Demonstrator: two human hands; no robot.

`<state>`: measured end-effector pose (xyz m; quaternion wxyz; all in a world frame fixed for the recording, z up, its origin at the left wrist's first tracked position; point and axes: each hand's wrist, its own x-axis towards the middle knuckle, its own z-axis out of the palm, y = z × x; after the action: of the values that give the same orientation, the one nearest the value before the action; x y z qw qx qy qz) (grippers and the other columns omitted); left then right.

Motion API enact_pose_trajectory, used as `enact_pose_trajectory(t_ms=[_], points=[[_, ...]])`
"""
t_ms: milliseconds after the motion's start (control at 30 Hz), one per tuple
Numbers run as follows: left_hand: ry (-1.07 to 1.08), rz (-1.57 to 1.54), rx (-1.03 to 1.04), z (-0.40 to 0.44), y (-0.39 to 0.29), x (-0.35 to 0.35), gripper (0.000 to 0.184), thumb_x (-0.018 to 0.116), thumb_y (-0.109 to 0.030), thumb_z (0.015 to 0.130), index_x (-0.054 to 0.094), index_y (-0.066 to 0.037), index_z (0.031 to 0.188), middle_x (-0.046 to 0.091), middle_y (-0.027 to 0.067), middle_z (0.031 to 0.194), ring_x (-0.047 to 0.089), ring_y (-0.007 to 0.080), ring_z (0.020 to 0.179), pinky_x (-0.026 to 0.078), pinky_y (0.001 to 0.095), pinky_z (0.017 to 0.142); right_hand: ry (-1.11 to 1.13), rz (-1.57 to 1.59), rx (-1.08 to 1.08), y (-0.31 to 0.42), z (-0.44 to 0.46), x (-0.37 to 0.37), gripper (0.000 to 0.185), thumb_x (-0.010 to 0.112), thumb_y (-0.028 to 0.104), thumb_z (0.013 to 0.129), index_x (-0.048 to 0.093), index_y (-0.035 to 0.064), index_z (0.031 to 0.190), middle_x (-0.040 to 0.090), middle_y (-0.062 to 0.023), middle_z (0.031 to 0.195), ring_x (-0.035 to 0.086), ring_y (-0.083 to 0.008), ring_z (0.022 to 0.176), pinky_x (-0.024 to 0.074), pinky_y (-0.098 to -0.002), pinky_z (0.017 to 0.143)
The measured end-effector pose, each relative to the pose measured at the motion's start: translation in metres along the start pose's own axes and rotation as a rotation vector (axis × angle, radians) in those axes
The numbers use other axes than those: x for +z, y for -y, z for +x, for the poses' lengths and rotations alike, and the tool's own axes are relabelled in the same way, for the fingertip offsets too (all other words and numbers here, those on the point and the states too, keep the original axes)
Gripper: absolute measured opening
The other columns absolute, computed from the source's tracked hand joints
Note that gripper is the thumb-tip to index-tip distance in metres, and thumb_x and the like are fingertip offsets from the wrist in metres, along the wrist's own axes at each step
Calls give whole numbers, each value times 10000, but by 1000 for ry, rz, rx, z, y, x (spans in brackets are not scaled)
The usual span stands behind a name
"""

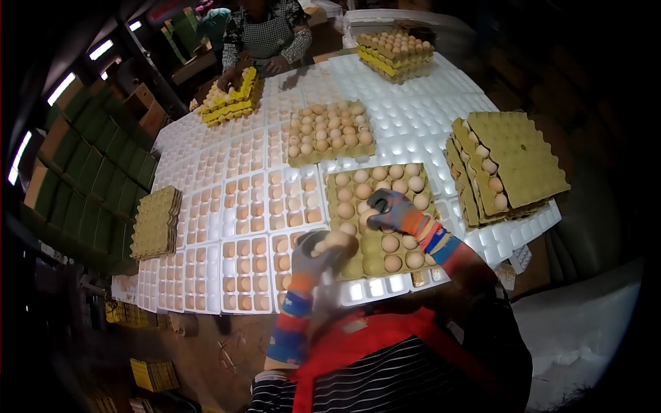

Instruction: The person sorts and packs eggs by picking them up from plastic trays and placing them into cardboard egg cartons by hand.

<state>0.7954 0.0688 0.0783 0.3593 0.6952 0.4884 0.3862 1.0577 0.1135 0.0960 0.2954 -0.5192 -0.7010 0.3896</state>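
My left hand (pixel 313 253), in a grey glove with a striped cuff, is closed around eggs (pixel 335 242) at the near left edge of a cardboard egg tray (pixel 372 260). My right hand (pixel 391 210), gloved the same way, reaches over the middle of that tray, its fingers curled on an egg (pixel 370 217). Eggs fill many of the tray's cups, while several cups at its near left hold none. White foam trays (pixel 245 274) lie left of my left hand, with eggs in their compartments.
Beyond stands another full egg tray (pixel 330 131). Stacked cardboard trays (pixel 516 162) are at the right, more (pixel 156 224) at the left. Across the table a person (pixel 265 41) handles eggs at yellow trays (pixel 234 103). More stacked trays (pixel 394 55) stand at the far right.
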Motion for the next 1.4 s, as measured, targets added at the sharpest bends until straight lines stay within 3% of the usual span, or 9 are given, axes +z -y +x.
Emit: enact_pose_trajectory(t_ms=[33,100,167,233,367,700,967,1167,1400], points=[[101,-551,-489,-7,6,-15,369,612,-319,847,605,-75,1124,637,83,1019,617,199,889,522,315,638,-30,467,34,-24,4,1,360,659,174,772,573,88,1111,621,-50,954,599,-150,784,481,-279,643],[707,-1988,-383,-14,-4,-17,519,490,-456,896,530,-22,1178,603,100,1011,591,211,892,493,315,732,123,642,38,0,0,-7,394,639,128,787,560,97,1172,592,-46,959,573,-139,836,475,-274,655],[307,-2236,-750,-25,-3,-21,456,528,-440,886,530,-106,1196,514,191,1201,577,320,992,563,367,637,97,216,-204,19,12,7,388,673,202,768,596,127,1141,550,-66,1038,547,-172,947,486,-311,692],[-236,-1652,-549,-41,33,-4,535,358,-468,947,443,-6,1204,525,148,1121,536,251,1014,472,366,856,27,-781,-212,49,10,29,385,701,345,720,634,154,1048,516,-95,1120,530,-221,1004,494,-356,720],[-82,-1882,-520,-75,38,-28,458,476,-451,903,506,-117,1215,526,131,1196,569,283,994,503,371,788,258,-1227,-84,61,27,58,488,726,478,613,637,184,992,484,-94,1162,503,-277,973,490,-398,739],[11,-982,-306,-95,118,-172,542,575,-345,870,432,-2,1264,577,108,1095,592,208,930,490,325,761,-334,-372,-107,105,21,89,346,772,226,622,639,58,892,530,-92,959,564,-250,847,476,-334,726],[-456,-710,-300,-132,181,-264,467,573,-87,862,429,8,1296,585,104,1146,589,184,949,501,302,810,-13,-372,-79,139,73,220,461,782,392,611,665,89,937,564,-107,955,578,-271,852,486,-380,731],[-156,594,-334,-114,161,-268,482,697,-278,733,557,-158,1179,592,107,1051,591,294,938,503,396,770,-3,-433,46,150,92,273,455,750,450,624,664,149,955,600,-101,979,581,-285,897,495,-395,730],[-229,321,-303,-111,188,-278,259,682,-197,762,659,-113,1006,612,106,983,600,273,878,495,355,759,-101,-352,227,144,95,272,408,738,427,684,664,121,945,585,-99,978,573,-283,913,481,-380,753]])
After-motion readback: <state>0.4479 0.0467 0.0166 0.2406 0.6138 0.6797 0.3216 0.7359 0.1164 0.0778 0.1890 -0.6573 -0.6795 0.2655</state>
